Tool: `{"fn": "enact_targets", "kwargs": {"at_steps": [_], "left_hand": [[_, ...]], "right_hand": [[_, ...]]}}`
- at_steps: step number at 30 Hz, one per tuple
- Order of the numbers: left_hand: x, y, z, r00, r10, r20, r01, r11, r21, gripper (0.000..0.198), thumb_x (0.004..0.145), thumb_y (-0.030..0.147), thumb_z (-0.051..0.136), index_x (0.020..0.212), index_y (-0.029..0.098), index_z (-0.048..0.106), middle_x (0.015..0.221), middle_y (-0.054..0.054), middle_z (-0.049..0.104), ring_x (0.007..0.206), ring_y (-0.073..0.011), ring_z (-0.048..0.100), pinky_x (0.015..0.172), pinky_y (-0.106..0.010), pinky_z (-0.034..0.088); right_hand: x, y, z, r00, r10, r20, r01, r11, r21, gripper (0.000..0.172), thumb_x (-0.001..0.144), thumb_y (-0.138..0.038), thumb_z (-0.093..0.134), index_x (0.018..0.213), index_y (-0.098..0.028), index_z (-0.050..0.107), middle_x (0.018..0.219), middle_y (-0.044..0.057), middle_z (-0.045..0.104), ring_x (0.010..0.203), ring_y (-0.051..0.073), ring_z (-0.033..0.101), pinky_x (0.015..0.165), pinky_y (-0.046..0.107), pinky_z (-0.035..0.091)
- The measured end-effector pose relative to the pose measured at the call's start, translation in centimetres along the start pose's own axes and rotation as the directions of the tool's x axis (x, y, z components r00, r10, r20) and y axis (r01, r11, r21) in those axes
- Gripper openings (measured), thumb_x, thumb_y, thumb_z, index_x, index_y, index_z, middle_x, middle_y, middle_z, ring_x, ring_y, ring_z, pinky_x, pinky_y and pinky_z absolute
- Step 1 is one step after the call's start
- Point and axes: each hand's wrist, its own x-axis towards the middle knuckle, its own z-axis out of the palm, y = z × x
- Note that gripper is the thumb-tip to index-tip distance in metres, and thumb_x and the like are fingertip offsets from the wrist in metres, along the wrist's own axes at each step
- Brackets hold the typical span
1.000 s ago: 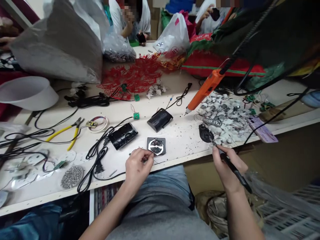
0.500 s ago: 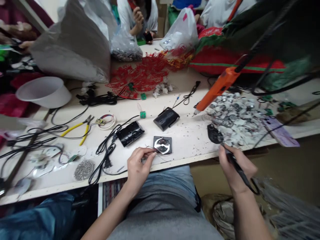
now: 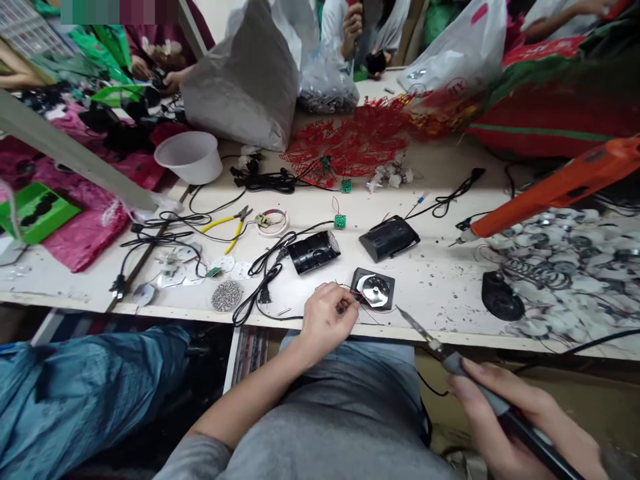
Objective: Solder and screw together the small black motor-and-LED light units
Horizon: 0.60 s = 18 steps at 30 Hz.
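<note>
Pinches thin wires [image 3: 356, 293] in the left hand [image 3: 327, 317], thumb and forefinger pressed together just left of a square black module with a shiny disc face [image 3: 375, 289]; too fine to make out the exact spot of contact. Apparently holds the wires this way for steadiness, with the palm clear of the disc.

Finds the module lying flat on the workbench [image 3: 435, 273], near the front edge and straight before the body, presumably for a close view and a short reach from either side.

Grips a soldering iron [image 3: 455, 364] in the right hand [image 3: 525, 417], thumb and fingers closed pen-like around the handle, well back from the bare metal, likely for fine aim and safety from heat. Slants it up and leftward, tip just beside the module's near right corner; impossible to judge from this angle whether touching or apart.

To the right, a wire coil [image 3: 533, 275] beside a black base [image 3: 501, 297], perhaps the iron's rest, handy for the right side. Above a heap of white parts [image 3: 590, 247], an orange electric screwdriver [image 3: 560, 187], likely suspended to save bench space. Beyond the module, two black housings [image 3: 315, 252], near but out of the way. Farther left, yellow-handled pliers [image 3: 234, 237] beside a white tape roll [image 3: 274, 233].
</note>
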Motion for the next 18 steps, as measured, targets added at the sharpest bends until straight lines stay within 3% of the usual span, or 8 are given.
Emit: {"fn": "enact_targets", "kwargs": {"at_steps": [3,8,18], "left_hand": [[0.1,0.1,-0.1,1.0,-0.01,0.023,0.009,0.999,0.046,0.011,0.083,0.018,0.059,0.073,0.02,0.063,0.072,-0.002,0.063,0.073,-0.017,0.06,0.068,-0.028,0.046],[0.5,0.4,-0.2,0.996,-0.03,0.083,0.022,0.995,0.1,0.011,0.081,0.014,0.058,0.072,0.02,0.062,0.073,-0.002,0.064,0.075,-0.0176,0.06,0.071,-0.029,0.046],[0.5,0.3,0.3,0.996,-0.067,0.059,0.062,0.994,0.093,0.01,0.078,0.014,0.061,0.07,0.02,0.062,0.073,-0.001,0.065,0.073,-0.017,0.06,0.069,-0.029,0.045]], "right_hand": [[1.0,-1.3,1.2,0.986,-0.162,0.043,0.16,0.986,0.052,0.008,0.088,-0.017,0.073,0.094,-0.018,0.069,0.081,0.0,0.073,0.066,0.013,0.07,0.067,0.024,0.057],[1.8,-2.2,3.1,0.961,-0.272,0.057,0.267,0.96,0.084,0.007,0.09,-0.014,0.07,0.095,-0.015,0.066,0.077,0.001,0.073,0.063,0.011,0.069,0.064,0.02,0.058],[1.8,-2.5,4.3,0.943,-0.328,0.054,0.323,0.943,0.08,0.011,0.09,-0.01,0.069,0.1,-0.011,0.065,0.072,0.003,0.071,0.057,0.01,0.066,0.059,0.02,0.055]]}}
